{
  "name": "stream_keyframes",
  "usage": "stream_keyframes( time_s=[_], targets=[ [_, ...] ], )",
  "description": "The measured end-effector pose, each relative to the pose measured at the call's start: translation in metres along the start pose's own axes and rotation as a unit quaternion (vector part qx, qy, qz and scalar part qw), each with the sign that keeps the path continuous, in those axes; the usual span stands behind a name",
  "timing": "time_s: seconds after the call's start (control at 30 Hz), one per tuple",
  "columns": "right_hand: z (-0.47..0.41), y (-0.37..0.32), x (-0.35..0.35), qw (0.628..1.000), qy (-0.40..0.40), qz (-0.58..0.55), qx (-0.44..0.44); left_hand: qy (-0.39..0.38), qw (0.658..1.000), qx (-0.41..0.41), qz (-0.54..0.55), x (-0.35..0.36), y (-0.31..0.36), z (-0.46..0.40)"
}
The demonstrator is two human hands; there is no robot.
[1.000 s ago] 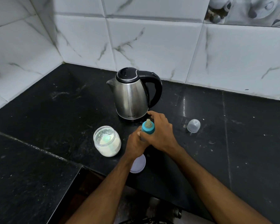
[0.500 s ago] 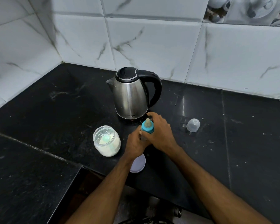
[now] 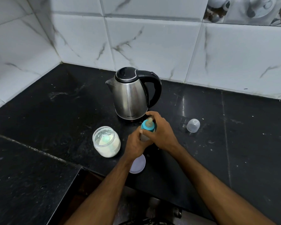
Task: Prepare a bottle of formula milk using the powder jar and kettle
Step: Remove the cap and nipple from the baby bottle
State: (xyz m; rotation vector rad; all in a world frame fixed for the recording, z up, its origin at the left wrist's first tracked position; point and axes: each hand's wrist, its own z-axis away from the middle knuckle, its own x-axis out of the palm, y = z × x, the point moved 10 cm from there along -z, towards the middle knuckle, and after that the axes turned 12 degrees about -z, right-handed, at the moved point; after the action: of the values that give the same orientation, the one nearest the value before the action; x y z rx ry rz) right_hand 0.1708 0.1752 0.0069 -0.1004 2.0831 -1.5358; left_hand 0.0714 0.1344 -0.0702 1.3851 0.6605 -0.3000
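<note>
Still both hands, left hand (image 3: 134, 144) and right hand (image 3: 162, 133), clasped around the upright bottle (image 3: 147, 129), position unchanged.

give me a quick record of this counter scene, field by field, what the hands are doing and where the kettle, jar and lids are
left hand: grips bottle body
right hand: grips the bottle's blue collar
bottle: upright, teat on
kettle: behind bottle, lid closed
powder jar: open, left of hands
jar lid: flat on counter, partly under left wrist
clear cap: on counter, right of hands
</note>
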Motion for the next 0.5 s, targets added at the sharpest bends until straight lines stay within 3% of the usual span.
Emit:
stream_keyframes(
  time_s=[0.2, 0.5],
  targets=[
    [0.002, -0.007, -0.027, 0.994, 0.022, -0.107, -0.027, -0.006, 0.999, 0.012, 0.034, -0.001, 0.001, 0.001],
    [0.034, 0.049, -0.085, 0.990, 0.084, -0.108, 0.046, 0.026, 0.999, 0.016, 0.033, -0.003, -0.005, -0.001]
  ],
)
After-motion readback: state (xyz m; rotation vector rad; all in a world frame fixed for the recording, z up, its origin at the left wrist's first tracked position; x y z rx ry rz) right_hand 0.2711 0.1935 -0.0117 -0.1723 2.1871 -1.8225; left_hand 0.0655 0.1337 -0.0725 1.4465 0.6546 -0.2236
